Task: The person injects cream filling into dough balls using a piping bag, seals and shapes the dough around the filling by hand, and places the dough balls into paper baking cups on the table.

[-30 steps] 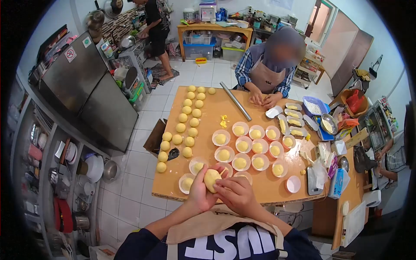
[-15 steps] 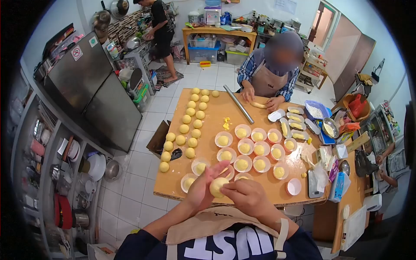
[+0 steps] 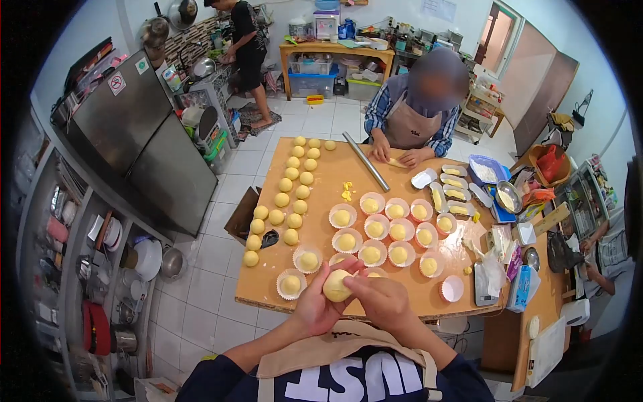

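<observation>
A pale yellow dough ball [image 3: 337, 286] rests in my left hand [image 3: 316, 303], whose fingers curve around it from the left and behind. My right hand [image 3: 383, 299] pinches the ball's right side with thumb and fingers. Both hands are above the front edge of the wooden table [image 3: 268, 291]. Just beyond them stand several paper cups with dough balls, one cup [image 3: 291, 285] close to my left hand. An empty paper cup [image 3: 452, 289] stands to the right. Several bare dough balls [image 3: 282, 199] form rows on the table's left side.
Across the table a co-worker [image 3: 415, 107] handles a dough strip [image 3: 398, 163] beside a metal rolling pin [image 3: 366, 161]. Filled oval moulds [image 3: 457, 193], a metal bowl [image 3: 509, 197] and a scale [image 3: 485, 284] are at the right. A fridge [image 3: 140, 141] stands left.
My hands have turned and shifted around the dough ball, and my right fingers have closed in on its side. The co-worker's hands have moved onto a dough strip. The camera view has shifted slightly.
</observation>
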`<state>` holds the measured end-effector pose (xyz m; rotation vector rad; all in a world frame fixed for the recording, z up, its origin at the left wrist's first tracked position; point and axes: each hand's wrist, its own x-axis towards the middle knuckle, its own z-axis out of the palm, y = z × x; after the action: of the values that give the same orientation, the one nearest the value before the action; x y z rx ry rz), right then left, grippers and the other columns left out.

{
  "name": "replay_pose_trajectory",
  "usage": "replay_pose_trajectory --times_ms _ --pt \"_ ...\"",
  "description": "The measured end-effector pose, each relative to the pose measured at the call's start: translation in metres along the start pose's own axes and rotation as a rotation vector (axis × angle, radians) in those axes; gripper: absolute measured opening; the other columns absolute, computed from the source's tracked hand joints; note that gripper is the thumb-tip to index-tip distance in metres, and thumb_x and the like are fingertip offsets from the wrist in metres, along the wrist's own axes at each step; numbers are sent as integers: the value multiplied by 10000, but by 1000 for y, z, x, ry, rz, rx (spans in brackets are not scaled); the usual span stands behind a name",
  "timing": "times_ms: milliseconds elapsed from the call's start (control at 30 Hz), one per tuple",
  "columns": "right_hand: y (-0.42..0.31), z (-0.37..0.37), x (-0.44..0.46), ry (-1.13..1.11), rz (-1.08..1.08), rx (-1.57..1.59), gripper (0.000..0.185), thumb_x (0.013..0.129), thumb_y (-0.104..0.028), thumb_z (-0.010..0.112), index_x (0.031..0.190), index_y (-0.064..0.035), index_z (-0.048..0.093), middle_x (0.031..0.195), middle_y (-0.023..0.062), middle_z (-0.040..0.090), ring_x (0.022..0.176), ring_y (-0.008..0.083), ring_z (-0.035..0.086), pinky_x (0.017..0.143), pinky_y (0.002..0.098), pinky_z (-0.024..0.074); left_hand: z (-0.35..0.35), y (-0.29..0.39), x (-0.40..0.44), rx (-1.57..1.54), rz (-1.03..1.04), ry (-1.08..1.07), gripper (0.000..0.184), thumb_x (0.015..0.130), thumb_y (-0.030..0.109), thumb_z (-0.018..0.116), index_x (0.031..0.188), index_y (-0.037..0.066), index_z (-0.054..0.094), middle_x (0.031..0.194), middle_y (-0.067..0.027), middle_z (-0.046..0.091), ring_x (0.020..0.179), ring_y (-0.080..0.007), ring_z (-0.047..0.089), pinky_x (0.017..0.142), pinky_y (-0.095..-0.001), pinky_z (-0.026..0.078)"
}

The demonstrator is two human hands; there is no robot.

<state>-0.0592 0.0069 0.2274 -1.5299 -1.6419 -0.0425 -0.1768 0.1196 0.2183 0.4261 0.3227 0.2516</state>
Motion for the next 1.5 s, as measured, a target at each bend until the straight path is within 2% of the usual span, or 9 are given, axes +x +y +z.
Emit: replay_pose_trajectory --times_ms 167,367,500,600,800,900,1033,1300,1500 --pt "-16 -21 19 31 129 125 289 700 2 687 984 -50 659 875 83 634 776 244 627 658 314 514 1 12 -3 425 156 -283 488 998 328 311 1358 0 342 1403 -117 390 1257 -231 425 1040 -387 354" --pt "-2 -44 8 -150 -46 -46 256 703 12 672 952 -48 670 894 96 625 784 254 627 641 322 516 4 -8 10 -25 17 -122 569 965 425 378 1373 37 296 1378 -114 389 1252 -266 406 1085 -412 292" --pt "15 -37 3 -19 6 -121 292 694 14 629 976 -49 672 904 101 652 783 256 647 631 335 523 19 -20 20 -250 -138 5 572 980 496 226 1322 62 374 1273 -120 489 1162 -222 495 1006 -380 396" --pt "29 -49 -8 -9 -92 -147 303 719 -23 599 1019 -11 641 1037 132 621 913 259 621 732 348 517 35 -41 29 -165 -15 -110 562 983 485 216 1344 74 345 1306 -111 465 1194 -211 466 1030 -374 366" --pt "48 -102 -34 199 -49 -29 314 686 4 707 994 -46 668 885 114 648 747 253 638 596 323 505 72 -102 47 -68 193 -107 510 996 428 232 1379 98 302 1422 -86 346 1282 -189 363 1076 -375 288" --pt "34 -136 -23 323 124 7 284 664 30 722 925 -74 682 734 73 626 643 229 614 542 302 476 88 -110 53 51 237 -218 496 984 375 357 1393 106 282 1450 -86 302 1299 -203 348 1089 -371 271" --pt "58 -172 -49 50 -73 35 266 675 15 687 926 -72 670 769 77 615 679 242 611 559 307 482 95 -123 66 205 239 -341 613 891 338 559 1392 113 286 1474 -100 248 1321 -225 333 1088 -390 289" --pt "90 -185 -69 -99 22 -75 295 751 -17 603 1045 -17 626 971 143 629 861 293 625 715 347 518 110 -155 106 -217 5 49 459 987 455 275 1225 109 459 1169 -79 553 1093 -176 544 965 -367 451" --pt "96 -208 -95 23 -35 -144 297 750 -27 613 1046 -13 626 931 121 627 780 242 623 652 316 523 144 -187 110 -16 178 -11 451 992 422 279 1279 97 404 1295 -101 473 1230 -244 441 1050 -393 336"
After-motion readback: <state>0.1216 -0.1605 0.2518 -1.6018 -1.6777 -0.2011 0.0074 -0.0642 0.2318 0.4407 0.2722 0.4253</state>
